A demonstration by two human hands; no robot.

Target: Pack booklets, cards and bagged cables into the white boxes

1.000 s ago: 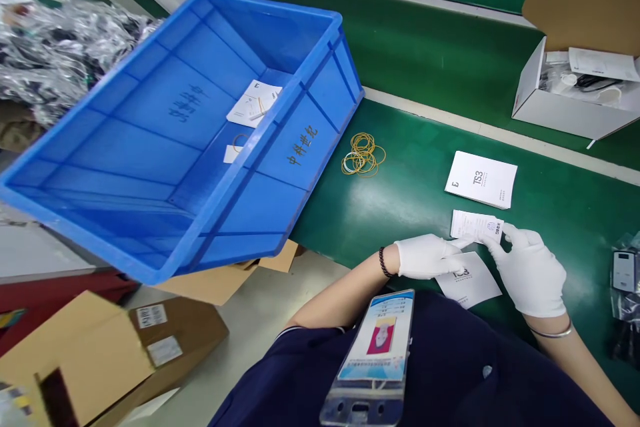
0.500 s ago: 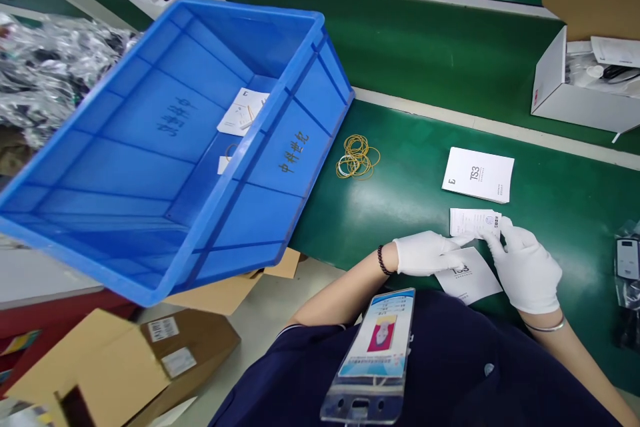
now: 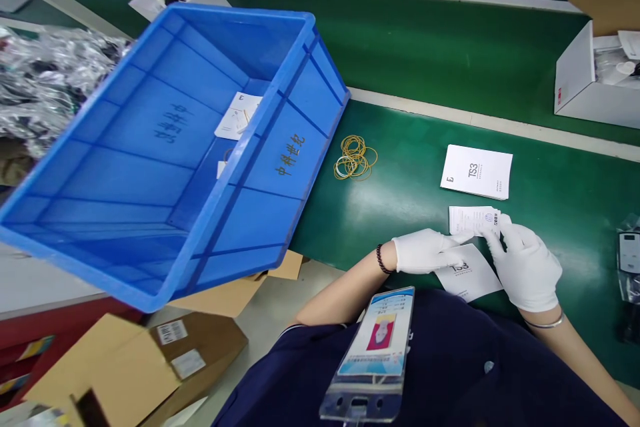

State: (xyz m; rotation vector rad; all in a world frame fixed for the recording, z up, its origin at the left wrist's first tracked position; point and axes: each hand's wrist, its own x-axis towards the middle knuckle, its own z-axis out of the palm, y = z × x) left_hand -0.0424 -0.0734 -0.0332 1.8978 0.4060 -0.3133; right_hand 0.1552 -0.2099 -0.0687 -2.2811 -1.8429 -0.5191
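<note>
both gloved hands, left hand (image 3: 425, 251) and right hand (image 3: 529, 267), are pinching a small leaflet (image 3: 473, 220); rubber bands (image 3: 354, 157) are lying at ten o'clock.

A bright blue crate (image 3: 150, 147) with dark lettering stands on a deep green worktop (image 3: 425, 53); yellow rubber bands (image 3: 354, 157), white booklets (image 3: 477, 171) with black print, white gloves.

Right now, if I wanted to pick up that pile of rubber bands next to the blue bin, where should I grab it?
Probably pinch the rubber bands from straight above, at the middle where the loops overlap. They lie flat and loose on the green table, so a side grab would likely slide under few. Space is free around them; the blue bin sits just to their left.
</note>
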